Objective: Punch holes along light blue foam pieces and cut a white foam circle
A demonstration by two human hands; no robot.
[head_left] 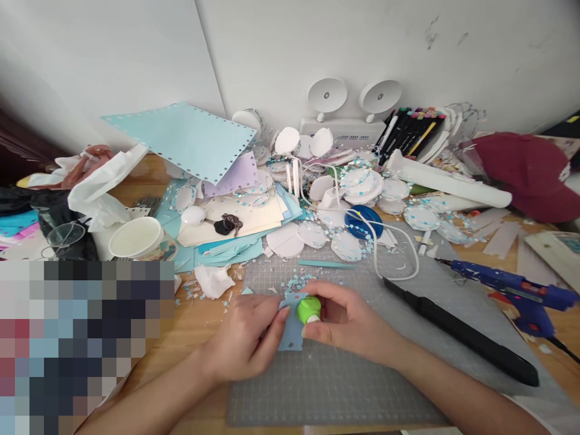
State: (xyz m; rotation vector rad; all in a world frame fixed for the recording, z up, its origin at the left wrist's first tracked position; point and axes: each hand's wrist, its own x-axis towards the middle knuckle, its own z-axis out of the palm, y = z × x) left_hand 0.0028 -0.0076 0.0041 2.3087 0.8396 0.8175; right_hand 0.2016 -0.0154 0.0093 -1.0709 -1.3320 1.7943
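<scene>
My left hand (254, 332) is closed on a light blue piece of paper (290, 339), with the thumb on top and the other fingers curled. Small flower-like holes run along the paper's edges. Between the thumb and fingers of my right hand (342, 317) sits a small green and white craft punch (309, 309), set over the paper's right edge. Both hands are above the grey cutting mat (339, 399). Just beyond them lie tiny punched blue paper bits (299, 277).
A black utility knife (471, 338) rests on the mat's right side, near a blue glue gun (512, 290). White discs (360, 184), a white cable (417, 257) and a punched blue sheet (185, 136) crowd the back. A white tub (136, 237) stands left. Crumpled tissue (214, 281) lies nearby.
</scene>
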